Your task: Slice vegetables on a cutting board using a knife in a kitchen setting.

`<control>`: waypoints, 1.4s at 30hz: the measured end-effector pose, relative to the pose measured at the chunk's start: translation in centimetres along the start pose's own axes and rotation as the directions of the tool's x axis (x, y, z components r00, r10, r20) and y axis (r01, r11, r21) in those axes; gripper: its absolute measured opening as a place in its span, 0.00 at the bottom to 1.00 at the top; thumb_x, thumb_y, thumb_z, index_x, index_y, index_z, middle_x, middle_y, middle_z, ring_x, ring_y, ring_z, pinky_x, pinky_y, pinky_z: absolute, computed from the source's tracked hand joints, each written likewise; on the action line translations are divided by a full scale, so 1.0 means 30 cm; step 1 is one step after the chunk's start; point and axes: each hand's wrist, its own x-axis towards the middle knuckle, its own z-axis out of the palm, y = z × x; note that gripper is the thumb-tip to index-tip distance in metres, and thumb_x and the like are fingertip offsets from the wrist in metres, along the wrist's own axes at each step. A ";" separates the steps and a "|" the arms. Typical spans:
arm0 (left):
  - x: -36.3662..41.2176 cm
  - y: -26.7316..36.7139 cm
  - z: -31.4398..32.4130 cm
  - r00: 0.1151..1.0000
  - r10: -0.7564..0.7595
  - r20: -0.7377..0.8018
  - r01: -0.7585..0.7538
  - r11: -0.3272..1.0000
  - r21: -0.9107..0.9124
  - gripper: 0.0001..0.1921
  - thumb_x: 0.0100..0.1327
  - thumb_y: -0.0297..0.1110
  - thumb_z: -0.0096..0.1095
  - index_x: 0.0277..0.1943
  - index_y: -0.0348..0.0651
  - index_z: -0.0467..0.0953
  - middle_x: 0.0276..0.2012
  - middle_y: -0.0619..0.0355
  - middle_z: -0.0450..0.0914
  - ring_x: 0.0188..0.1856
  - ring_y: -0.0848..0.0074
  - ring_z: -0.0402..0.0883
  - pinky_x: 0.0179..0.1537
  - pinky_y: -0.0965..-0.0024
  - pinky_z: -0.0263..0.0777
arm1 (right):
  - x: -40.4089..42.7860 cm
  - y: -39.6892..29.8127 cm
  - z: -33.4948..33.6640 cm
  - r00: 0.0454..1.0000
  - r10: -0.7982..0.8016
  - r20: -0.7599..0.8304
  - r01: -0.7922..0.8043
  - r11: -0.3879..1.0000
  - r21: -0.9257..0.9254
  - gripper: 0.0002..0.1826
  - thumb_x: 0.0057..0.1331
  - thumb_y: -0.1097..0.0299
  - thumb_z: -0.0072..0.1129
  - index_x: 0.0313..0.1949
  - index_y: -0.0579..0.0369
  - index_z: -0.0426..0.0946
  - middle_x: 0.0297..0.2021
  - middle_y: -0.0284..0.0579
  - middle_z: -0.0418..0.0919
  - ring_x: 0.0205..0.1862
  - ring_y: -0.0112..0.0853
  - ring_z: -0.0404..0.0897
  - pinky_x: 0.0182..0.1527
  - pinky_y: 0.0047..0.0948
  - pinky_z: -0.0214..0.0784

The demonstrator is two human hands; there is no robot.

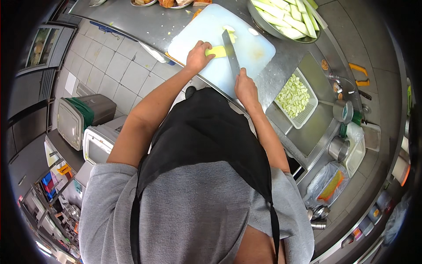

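On a white plastic cutting board lies a pale green vegetable piece, its left end held down by the fingers of my left hand. My right hand grips the handle of a large kitchen knife, its blade at the right end of that piece. Cut slices lie by the blade's tip, and a small pale slice rests farther right. A metal bowl of long pale green strips stands beyond the board at the upper right.
Right of the board, a white plastic basket of chopped green pieces sits over the sink. Dishes of orange-brown food stand at the steel counter's far edge. Lidded bins stand on the tiled floor at left.
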 end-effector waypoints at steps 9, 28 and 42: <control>-0.002 0.002 0.012 1.000 -0.015 -0.007 0.015 1.000 -0.002 0.12 0.61 0.32 0.71 0.47 0.46 0.80 0.45 0.49 0.77 0.47 0.54 0.82 0.51 0.56 0.77 | 0.024 0.027 0.043 0.996 -0.052 -0.073 0.053 0.999 0.012 0.12 0.77 0.65 0.45 0.51 0.63 0.65 0.34 0.73 0.82 0.40 0.69 0.82 0.45 0.65 0.73; -0.010 0.043 0.063 1.000 0.004 0.031 -0.002 0.998 -0.064 0.14 0.60 0.30 0.71 0.49 0.45 0.79 0.46 0.48 0.78 0.45 0.52 0.83 0.49 0.53 0.78 | -0.037 0.036 0.021 0.997 -0.065 -0.031 0.063 0.996 -0.063 0.12 0.77 0.66 0.42 0.50 0.62 0.66 0.33 0.70 0.83 0.39 0.64 0.84 0.45 0.63 0.74; 0.012 0.032 0.058 0.986 0.149 0.079 -0.146 0.988 -0.041 0.11 0.62 0.26 0.66 0.47 0.43 0.78 0.43 0.47 0.77 0.45 0.50 0.82 0.48 0.51 0.77 | -0.026 0.045 0.027 0.997 -0.079 0.010 0.079 0.994 -0.079 0.11 0.77 0.67 0.41 0.50 0.61 0.65 0.36 0.71 0.83 0.41 0.65 0.84 0.46 0.63 0.74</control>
